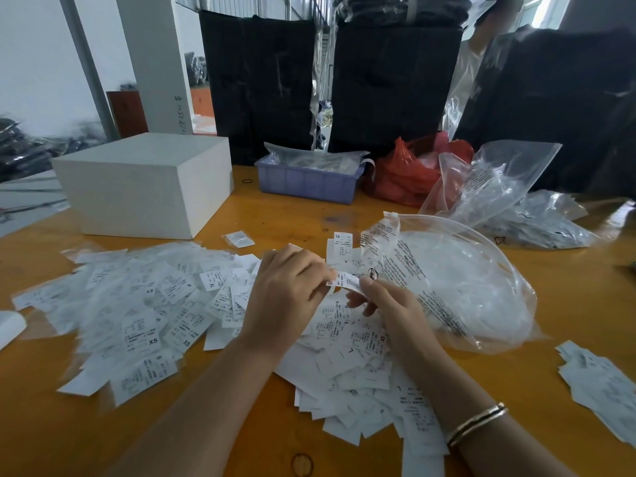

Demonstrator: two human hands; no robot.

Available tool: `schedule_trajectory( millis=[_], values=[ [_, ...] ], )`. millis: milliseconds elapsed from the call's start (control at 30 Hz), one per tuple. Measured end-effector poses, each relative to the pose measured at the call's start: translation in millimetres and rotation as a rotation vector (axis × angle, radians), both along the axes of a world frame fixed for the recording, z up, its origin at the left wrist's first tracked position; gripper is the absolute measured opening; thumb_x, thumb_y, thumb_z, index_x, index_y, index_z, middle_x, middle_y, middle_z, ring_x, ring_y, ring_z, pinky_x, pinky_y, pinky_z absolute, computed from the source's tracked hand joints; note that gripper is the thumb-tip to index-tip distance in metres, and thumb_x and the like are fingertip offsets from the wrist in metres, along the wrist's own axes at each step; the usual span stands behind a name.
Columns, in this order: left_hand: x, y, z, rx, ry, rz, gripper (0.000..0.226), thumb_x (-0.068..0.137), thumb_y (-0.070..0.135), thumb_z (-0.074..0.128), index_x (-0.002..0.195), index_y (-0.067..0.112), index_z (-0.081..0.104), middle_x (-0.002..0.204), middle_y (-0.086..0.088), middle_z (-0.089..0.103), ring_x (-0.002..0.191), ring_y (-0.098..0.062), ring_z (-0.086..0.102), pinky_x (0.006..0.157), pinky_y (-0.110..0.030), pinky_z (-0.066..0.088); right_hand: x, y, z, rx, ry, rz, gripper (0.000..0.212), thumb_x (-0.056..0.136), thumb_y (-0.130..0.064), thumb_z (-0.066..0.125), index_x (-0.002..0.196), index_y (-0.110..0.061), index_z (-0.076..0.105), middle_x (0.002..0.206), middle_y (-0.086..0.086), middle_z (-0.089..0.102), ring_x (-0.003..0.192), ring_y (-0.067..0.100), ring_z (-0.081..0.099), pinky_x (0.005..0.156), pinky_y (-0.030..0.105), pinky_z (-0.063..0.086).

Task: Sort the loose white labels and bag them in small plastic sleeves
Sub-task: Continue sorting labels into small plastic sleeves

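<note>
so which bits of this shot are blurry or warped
Head view: wide-angle bends the white foam block and the orange wooden table edges; motion blur smears the loose white labels at left; glare on the large clear plastic bag; hands stay fairly sharp.

garment warehouse | black wrapped bales (pixel 392 87) | size-label heap (pixel 144 304)

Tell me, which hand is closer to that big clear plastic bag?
Right. The right hand sits beside the clear bag; the left hand is farther left, over the labels.
</note>
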State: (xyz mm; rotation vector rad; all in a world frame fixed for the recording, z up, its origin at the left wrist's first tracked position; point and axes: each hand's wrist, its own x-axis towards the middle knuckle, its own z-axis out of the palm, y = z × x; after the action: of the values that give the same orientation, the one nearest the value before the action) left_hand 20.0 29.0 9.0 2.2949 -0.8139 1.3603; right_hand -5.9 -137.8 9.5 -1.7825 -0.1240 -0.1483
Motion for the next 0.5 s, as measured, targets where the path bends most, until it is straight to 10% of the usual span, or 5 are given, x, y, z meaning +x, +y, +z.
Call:
schedule_trajectory(
  millis=[500],
  values=[
    [-0.5,-6.7,-0.3,0.106,0.151,-0.004,0.014,0.073,0.010,0.078,0.086,0.011,0.073,0.080,0.001,0.068,0.079,-0.020,0.062,0.074,-0.029,0.044,6.2,-5.9,1.9,0.280,0.198,-0.175,0.014,0.086,-0.014,0.064,0.078,-0.004,0.069,0.056,0.005,0.064,0.045,0.006,0.047,0.042,0.012,0.038]
  ],
)
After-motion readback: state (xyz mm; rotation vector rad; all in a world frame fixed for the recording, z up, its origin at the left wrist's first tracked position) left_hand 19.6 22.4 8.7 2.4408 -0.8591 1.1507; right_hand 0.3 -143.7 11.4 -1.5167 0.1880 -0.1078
